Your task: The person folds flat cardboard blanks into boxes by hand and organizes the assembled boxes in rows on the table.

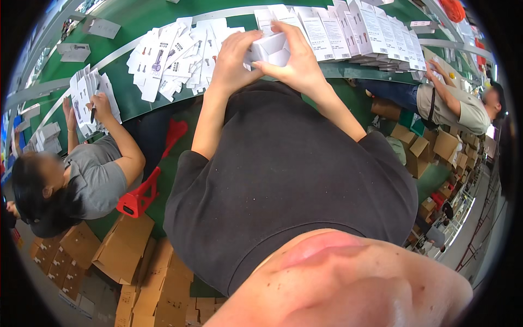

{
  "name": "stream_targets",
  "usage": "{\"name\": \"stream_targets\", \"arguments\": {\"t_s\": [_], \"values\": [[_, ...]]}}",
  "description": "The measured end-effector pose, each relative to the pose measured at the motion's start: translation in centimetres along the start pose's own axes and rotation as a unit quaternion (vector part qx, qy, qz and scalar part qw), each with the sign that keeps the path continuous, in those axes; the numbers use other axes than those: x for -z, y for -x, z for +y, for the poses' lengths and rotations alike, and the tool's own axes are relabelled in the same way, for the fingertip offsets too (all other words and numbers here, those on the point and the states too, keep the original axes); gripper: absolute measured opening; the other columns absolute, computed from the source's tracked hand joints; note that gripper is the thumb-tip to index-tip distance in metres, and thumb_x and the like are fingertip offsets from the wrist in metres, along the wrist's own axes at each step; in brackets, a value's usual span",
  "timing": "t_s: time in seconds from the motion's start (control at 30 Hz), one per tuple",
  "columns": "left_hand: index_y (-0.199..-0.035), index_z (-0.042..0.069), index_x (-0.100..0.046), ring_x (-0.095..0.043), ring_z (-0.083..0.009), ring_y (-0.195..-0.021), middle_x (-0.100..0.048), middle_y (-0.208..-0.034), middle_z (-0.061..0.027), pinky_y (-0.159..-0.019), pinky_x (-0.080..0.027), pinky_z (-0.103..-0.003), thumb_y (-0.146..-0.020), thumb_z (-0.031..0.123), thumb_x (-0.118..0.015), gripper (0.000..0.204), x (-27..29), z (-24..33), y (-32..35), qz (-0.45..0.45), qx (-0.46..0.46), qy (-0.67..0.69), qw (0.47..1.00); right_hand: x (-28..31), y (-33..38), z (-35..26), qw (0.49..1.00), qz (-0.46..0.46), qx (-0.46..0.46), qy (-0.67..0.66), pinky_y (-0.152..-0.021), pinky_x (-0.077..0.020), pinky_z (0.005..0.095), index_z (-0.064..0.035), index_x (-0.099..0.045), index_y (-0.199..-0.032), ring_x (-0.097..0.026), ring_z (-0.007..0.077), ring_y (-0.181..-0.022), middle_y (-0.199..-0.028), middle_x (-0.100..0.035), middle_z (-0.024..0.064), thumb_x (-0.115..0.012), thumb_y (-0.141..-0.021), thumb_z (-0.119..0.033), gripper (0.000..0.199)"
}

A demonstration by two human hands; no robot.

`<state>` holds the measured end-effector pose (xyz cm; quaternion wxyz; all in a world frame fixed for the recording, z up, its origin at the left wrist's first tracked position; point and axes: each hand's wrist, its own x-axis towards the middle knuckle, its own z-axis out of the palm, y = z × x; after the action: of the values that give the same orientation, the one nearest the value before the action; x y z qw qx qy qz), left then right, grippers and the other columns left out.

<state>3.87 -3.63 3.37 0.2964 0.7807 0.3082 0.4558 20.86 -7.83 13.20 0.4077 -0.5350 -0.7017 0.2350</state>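
Between both my hands, over the near edge of the green table, is a small white folding carton [271, 50] with its near end open. My left hand [234, 62] curls round its left side, and my right hand [297, 57] round its right side, thumbs at the near end. To the left lies a loose pile of flat white printed cartons [160, 60]. On the right, folded white boxes [376, 35] stand in tight rows, their near ends almost reaching my right hand.
A co-worker [81, 169] at the left holds a pen over flat cartons [90, 101]; another person [457, 101] stands at the table's right. A red stool [141, 193] stands behind on the left. Brown cardboard boxes [125, 248] sit on the floor on both sides.
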Motion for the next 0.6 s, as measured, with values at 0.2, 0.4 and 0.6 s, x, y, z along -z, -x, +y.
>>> {"name": "stream_targets", "arguments": {"t_s": [0.2, 0.4, 0.6], "values": [[-0.127, 0.010, -0.061, -0.049, -0.0329, -0.129, -0.053, -0.139, -0.0145, -0.110, -0.036, -0.044, -0.079, 0.018, -0.075, 0.050, 3.5, -4.9, 1.1, 0.130, 0.084, -0.178, 0.972, 4.1, 2.2, 8.1, 0.968, 0.120, 0.101, 0.197, -0.096, -0.0478, 0.0373, -0.0079, -0.064, -0.119, -0.054, 0.0315, -0.117, -0.130, -0.052, 0.0129, -0.085, -0.073, -0.020, 0.052], [-0.128, 0.010, -0.062, -0.045, -0.0353, -0.132, -0.049, -0.141, -0.0170, -0.111, -0.034, -0.045, -0.084, 0.020, -0.070, 0.046, 10.1, -17.8, 9.3, 0.217, 0.312, -0.146, 0.913, 9.9, 5.8, 15.4, 0.888, 0.105, 0.049, 0.445, -0.105, -0.0415, 0.0427, -0.0058, -0.064, -0.121, -0.047, 0.0392, -0.127, -0.139, -0.046, 0.0199, -0.069, -0.088, -0.009, 0.034], [-0.129, 0.009, -0.060, -0.046, -0.0347, -0.131, -0.050, -0.140, -0.0180, -0.110, -0.033, -0.050, -0.088, 0.026, -0.064, 0.045, 11.6, -20.9, 10.9, 0.204, 0.372, -0.354, 0.833, 6.4, 6.9, 12.7, 0.945, 0.162, 0.025, 0.281, -0.109, -0.0393, 0.0429, -0.0039, -0.065, -0.116, -0.045, 0.0385, -0.132, -0.142, -0.044, 0.0204, -0.066, -0.087, -0.004, 0.028]]}}
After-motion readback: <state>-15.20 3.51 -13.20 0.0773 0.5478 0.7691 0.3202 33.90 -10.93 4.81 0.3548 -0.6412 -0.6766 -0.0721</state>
